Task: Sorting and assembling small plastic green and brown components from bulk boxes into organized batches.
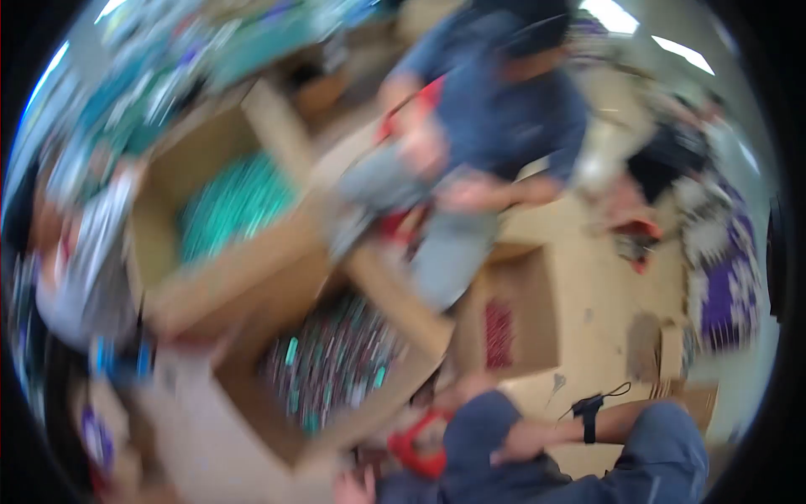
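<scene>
The view is badly motion-blurred. The person's right hand [522,438] rests on a raised knee in dark blue trousers at the lower edge; a black wrist strap [589,417] circles the forearm behind it. Whether its fingers are curled or spread cannot be told. The left hand [354,485] shows only as a pale smear at the bottom edge, and its grip cannot be told either. A red object [417,443], shape unclear, lies just beside the knee, between the 2 hands.

3 open cardboard boxes stand on the pale floor [604,302]. The nearest box [332,370], just above the red object, is packed with small dark and teal packages. The upper-left box [227,218] holds a mass of teal items. The smaller box [512,319], to the right, contains a dark red bundle.

Another person [495,118] in a blue shirt and grey trousers sits beyond the boxes, hands low over the flaps. Purple and white packages [726,277] lie toward the floor's right side.
</scene>
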A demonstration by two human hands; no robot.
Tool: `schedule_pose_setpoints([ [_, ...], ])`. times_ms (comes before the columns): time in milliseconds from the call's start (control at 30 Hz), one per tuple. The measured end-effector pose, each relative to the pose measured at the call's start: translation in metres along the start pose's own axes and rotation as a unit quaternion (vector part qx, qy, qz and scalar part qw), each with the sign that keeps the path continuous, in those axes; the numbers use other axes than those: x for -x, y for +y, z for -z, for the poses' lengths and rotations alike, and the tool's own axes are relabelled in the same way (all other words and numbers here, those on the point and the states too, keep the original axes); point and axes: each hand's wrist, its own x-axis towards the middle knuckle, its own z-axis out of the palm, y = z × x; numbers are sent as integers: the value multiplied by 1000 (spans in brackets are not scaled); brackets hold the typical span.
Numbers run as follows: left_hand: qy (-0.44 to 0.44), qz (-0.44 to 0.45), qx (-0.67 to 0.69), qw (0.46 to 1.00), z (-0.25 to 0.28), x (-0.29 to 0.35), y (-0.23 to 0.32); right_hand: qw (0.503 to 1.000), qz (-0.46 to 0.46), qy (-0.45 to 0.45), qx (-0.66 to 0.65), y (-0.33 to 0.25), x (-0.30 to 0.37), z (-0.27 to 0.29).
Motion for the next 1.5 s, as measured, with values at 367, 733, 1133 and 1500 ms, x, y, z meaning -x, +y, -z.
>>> schedule_pose_setpoints([
  [367, -5, 262, -27, 965, -64, -102, -122, 959, 168, 158, 166, -10, -281, 183],
  [733, 268, 179, 166, 932, -103, -71, -74, 961, 120, 177, 177, -69, -493, 168],
  [1133, 258, 120, 231, 931, -91, -62, -84, 942, 111, 314, -47, -76, -650, 86],
  [1500, 266, 48, 288, 919, -118, -76, -47, 878, 316, 279, -229, -88, -383, 153],
])
